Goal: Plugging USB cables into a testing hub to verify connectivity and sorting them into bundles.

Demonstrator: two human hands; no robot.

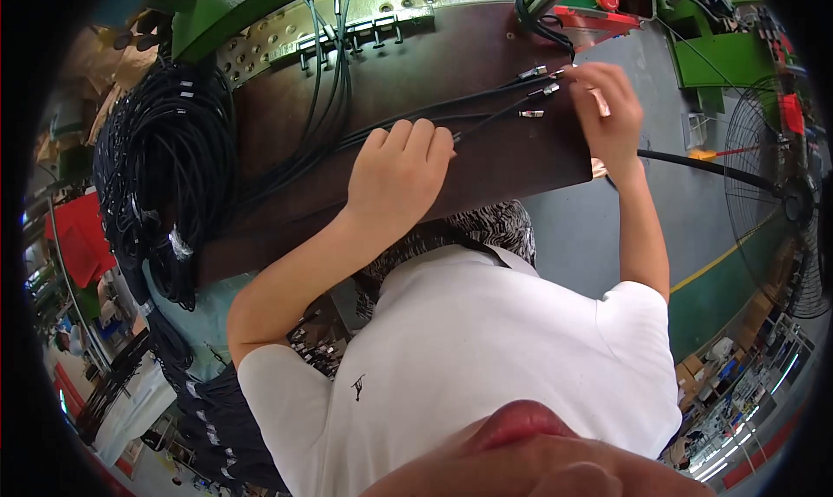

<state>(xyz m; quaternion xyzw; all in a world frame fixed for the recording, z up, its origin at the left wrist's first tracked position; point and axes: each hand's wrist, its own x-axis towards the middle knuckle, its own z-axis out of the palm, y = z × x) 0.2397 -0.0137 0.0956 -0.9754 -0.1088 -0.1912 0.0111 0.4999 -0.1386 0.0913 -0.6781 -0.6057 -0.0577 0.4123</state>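
Your white short-sleeved shirt (486, 358) fills the lower frame, closest to the lens; both bare forearms reach up from it to the dark brown flat work board (434, 72).

Left hand (401, 174): curled, knuckles up, pressing down on the bundle of thin black cables (486, 106) where they cross the board. Whether the fingers close fully around the cables cannot be told; the palm hides them.

Right hand (607, 106): fingers pinched at the far right edge of the board, on the silver metal connector ends (542, 89) of the same cables. Three plug tips lie side by side just left of the fingertips, flat on the board.

Cables run leftward from the plugs, under your left hand, toward the perforated pale metal plate (364, 11) on the green machine frame (226, 11).

Left of the board: large coiled mass of black cables (165, 167). Right, on the grey floor: black wire-cage standing fan (781, 193).
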